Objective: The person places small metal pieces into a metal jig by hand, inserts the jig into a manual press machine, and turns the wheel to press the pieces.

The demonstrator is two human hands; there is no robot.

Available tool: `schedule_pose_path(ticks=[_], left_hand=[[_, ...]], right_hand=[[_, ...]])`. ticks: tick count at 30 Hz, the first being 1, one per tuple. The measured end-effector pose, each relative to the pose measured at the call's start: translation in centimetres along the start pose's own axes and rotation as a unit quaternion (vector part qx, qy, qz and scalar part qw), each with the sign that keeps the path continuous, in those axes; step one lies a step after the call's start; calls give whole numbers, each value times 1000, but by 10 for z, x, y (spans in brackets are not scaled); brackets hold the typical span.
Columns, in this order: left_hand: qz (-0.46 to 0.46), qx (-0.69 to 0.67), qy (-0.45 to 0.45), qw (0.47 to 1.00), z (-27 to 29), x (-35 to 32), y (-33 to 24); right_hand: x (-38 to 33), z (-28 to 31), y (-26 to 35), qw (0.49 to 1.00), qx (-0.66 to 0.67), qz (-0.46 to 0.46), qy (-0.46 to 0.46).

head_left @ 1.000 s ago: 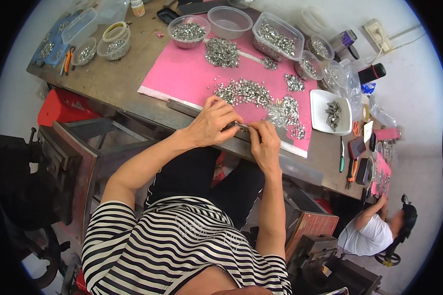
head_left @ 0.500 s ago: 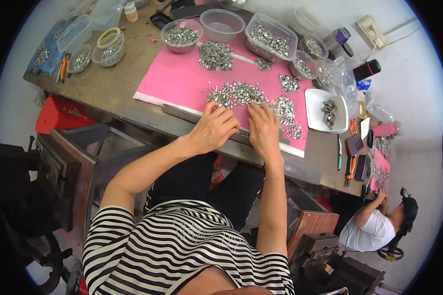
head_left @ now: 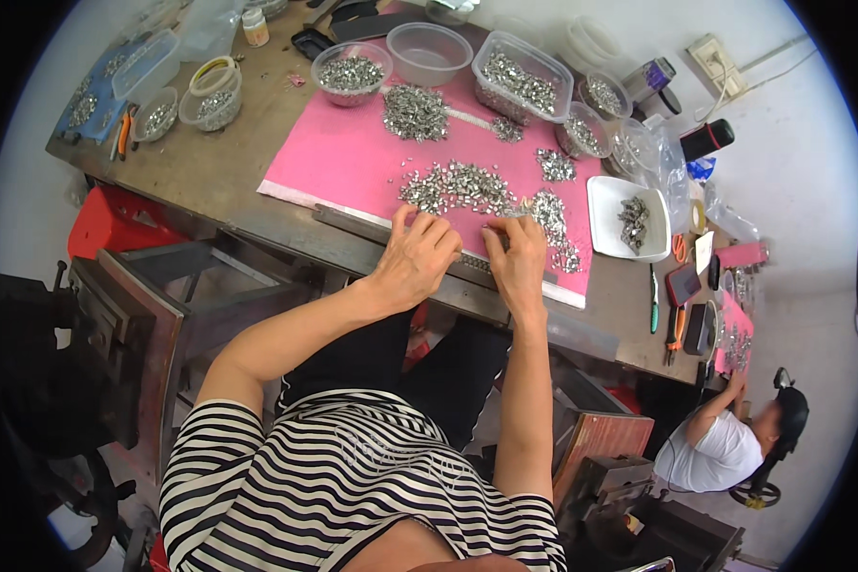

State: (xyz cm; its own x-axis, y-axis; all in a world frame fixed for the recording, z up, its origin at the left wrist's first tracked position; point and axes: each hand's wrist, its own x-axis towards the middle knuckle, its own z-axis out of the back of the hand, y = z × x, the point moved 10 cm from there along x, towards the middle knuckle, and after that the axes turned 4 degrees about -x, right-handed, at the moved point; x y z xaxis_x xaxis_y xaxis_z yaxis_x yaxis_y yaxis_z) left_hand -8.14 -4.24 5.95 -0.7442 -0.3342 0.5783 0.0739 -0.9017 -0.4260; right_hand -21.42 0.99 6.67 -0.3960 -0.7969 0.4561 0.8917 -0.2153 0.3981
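Note:
A long metal bar [head_left: 353, 225] lies along the front edge of a pink cloth [head_left: 329, 148], with a row of small metal pieces [head_left: 475, 260] on it between my hands. My left hand [head_left: 416, 255] rests over the bar, its fingers bent and closed; what they hold, if anything, is hidden. To the right, my right hand [head_left: 519, 257] is closed in a pinch, thumb against forefinger, and anything in it is too small to name. Just beyond my fingertips spreads a loose pile of shiny metal pieces [head_left: 458, 186]. Another pile [head_left: 549, 214] lies beside my right hand.
Plastic tubs of metal pieces [head_left: 520, 81] and an empty round tub [head_left: 429, 54] line the back. On the right are a white tray [head_left: 605, 205], orange-handled pliers [head_left: 675, 334] and a dark box [head_left: 682, 284]. A co-worker [head_left: 725, 448] sits at the far right.
My right hand's fingers have drawn back from the pile and curled into a pinch. My left hand has shifted slightly nearer, staying over the bar.

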Motion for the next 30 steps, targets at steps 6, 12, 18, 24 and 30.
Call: schedule_pose_path(ticks=[6, 12, 18, 24, 30], left_hand=[[38, -27, 11, 999, 2, 2, 26], [42, 76, 58, 994, -4, 11, 44], [20, 77, 91, 993, -19, 11, 31], [24, -6, 167, 986, -19, 3, 18], [26, -82, 127, 988, -4, 3, 23]], right_hand=[[2, -12, 0, 998, -63, 11, -6], [-27, -2, 19, 997, 68, -4, 25], [-34, 1, 32, 998, 55, 31, -8], [-18, -2, 2, 997, 58, -32, 30], [-5, -15, 7, 990, -109, 69, 62]])
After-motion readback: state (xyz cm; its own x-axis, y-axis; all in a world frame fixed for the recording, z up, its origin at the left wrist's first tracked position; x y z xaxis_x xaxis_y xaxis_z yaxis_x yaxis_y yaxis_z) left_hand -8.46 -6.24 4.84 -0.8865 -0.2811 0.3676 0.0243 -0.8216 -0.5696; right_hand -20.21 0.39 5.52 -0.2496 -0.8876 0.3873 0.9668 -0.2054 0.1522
